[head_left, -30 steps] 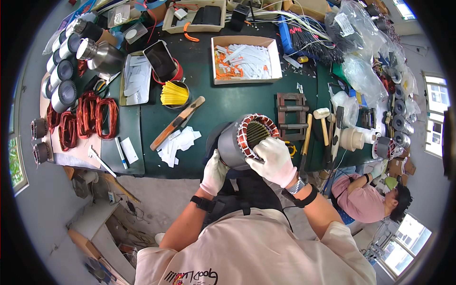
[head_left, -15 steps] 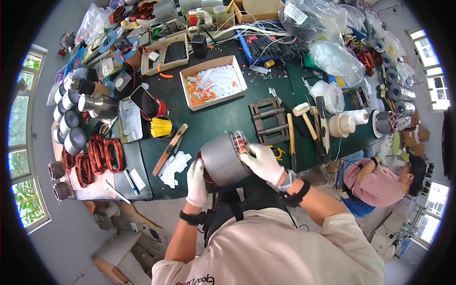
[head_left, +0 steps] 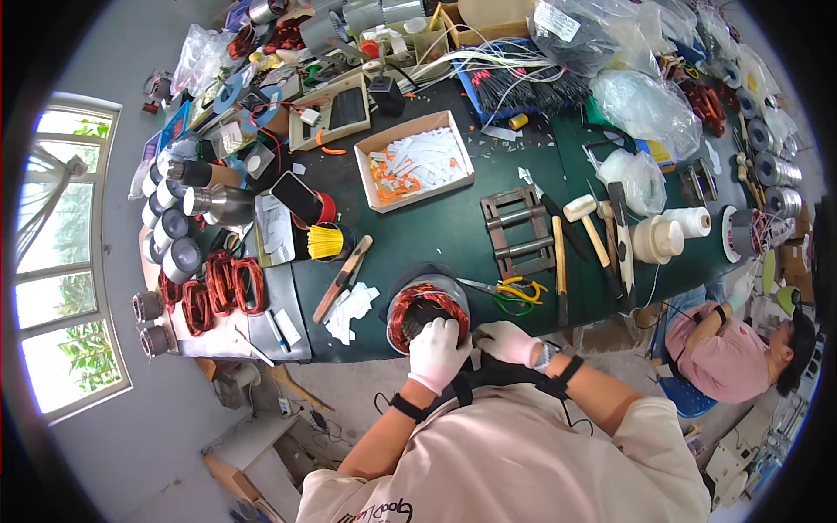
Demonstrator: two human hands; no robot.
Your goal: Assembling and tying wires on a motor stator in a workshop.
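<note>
A grey cylindrical motor stator (head_left: 397, 288) rests at the near edge of the green table, its ring of dark red copper windings turned up toward me. My left hand (head_left: 436, 353), in a white glove, is at the ring's near right side. Its fingers are curled over the windings at the opening. Just right of the stator is my right hand (head_left: 510, 343), also gloved, with its fingers bent together; whatever they may hold is hidden. Scissors (head_left: 514, 292) with yellow and green handles lie beyond that hand, blades toward the stator.
A box of paper slips (head_left: 418, 157) stands mid-table. To the right lie a metal frame (head_left: 519, 231), a white mallet (head_left: 588, 227) and white spools (head_left: 658, 237). Red coils (head_left: 235, 283) and a wooden-handled tool (head_left: 343, 279) are left. A co-worker (head_left: 724, 349) sits at right.
The stator, held sideways between both hands before, now stands on the table with a wound end up. My left hand moved right to its rim; the right hand came down beside it, uncovering the scissors.
</note>
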